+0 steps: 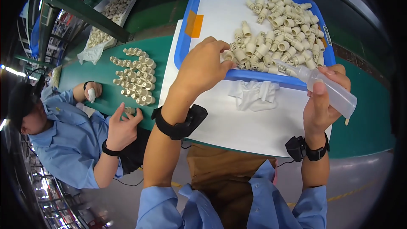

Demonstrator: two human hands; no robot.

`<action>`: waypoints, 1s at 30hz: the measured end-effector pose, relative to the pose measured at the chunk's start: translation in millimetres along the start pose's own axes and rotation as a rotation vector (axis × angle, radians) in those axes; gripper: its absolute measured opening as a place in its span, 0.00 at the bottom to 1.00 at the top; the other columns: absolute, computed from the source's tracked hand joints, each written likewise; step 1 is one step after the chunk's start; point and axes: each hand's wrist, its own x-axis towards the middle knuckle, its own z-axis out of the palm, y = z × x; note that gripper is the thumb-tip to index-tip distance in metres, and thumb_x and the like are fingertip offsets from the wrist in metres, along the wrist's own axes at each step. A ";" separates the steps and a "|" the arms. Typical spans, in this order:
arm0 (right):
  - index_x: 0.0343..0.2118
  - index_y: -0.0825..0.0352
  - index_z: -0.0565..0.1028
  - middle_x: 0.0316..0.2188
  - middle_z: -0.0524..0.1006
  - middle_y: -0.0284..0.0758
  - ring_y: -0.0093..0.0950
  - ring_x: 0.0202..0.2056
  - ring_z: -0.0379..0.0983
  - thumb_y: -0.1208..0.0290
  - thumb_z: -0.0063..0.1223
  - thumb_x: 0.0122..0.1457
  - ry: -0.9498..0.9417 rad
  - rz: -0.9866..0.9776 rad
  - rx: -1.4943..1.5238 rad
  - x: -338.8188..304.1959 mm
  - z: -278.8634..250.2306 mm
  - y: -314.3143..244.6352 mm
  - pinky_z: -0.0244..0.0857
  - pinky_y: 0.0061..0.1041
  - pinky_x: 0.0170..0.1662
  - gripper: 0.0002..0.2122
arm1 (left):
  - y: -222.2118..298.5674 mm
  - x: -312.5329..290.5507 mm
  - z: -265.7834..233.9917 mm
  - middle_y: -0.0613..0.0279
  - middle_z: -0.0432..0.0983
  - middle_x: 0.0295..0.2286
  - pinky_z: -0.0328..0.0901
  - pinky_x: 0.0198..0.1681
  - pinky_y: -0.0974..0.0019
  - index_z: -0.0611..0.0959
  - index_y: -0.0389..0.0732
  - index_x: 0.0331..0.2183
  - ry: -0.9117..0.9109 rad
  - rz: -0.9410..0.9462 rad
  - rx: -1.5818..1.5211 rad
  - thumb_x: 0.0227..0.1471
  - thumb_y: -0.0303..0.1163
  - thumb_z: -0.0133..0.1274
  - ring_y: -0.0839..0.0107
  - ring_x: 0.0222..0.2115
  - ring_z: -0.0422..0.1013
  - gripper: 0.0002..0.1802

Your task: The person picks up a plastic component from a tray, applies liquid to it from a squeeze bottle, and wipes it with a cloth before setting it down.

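Cream plastic sockets [292,29], short and cylindrical with a narrower end, lie heaped in the right part of a blue-rimmed tray [197,8]. At the pile's near left edge, my left hand [205,63] is closed with thumb and forefinger about one cream socket [229,56], partly covered by the fingers. My right hand [324,101] grips a translucent squeeze bottle [335,95] beside the tray's near right corner. The bottle is tilted, its nozzle [299,72] reaching over the rim toward the sockets.
A crumpled white cloth [255,95] lies on the white sheet [237,123] before the tray. An orange tape piece [194,24] marks the tray's left. A co-worker's hand [123,127] at left is near rows of upright sockets [137,76] on the green table [85,78].
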 end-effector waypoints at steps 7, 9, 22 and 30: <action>0.34 0.69 0.68 0.32 0.66 0.36 0.18 0.26 0.60 0.69 0.52 0.49 -0.014 -0.042 -0.002 -0.2 1.2 -3.3 0.53 0.11 0.20 0.12 | -4.4 -5.6 14.2 0.51 0.71 0.28 0.63 0.35 0.62 0.75 0.31 0.32 0.049 -0.065 -0.075 0.40 0.29 0.54 0.58 0.31 0.69 0.15; 0.34 0.69 0.68 0.32 0.66 0.36 0.18 0.26 0.61 0.70 0.52 0.49 -0.024 0.045 0.088 -1.5 1.5 -6.3 0.53 0.12 0.20 0.12 | -6.7 -14.0 11.2 0.54 0.71 0.27 0.65 0.30 0.64 0.73 0.31 0.33 0.268 -0.056 -0.510 0.43 0.30 0.52 0.63 0.27 0.70 0.14; 0.35 0.68 0.68 0.32 0.65 0.35 0.18 0.25 0.61 0.71 0.51 0.49 -0.024 0.066 0.117 -4.4 12.8 -5.6 0.53 0.12 0.20 0.11 | -1.6 -92.1 6.1 0.68 0.67 0.17 0.58 0.16 0.80 0.73 0.30 0.35 0.166 -0.423 -1.184 0.49 0.33 0.49 0.82 0.16 0.64 0.15; 0.33 0.68 0.66 0.28 0.68 0.38 0.21 0.27 0.61 0.71 0.55 0.46 -0.041 0.247 0.243 -10.0 12.0 -11.1 0.56 0.15 0.28 0.13 | -9.6 -103.9 25.2 0.67 0.68 0.18 0.59 0.17 0.81 0.74 0.30 0.34 0.228 -0.380 -0.976 0.46 0.27 0.52 0.82 0.17 0.64 0.12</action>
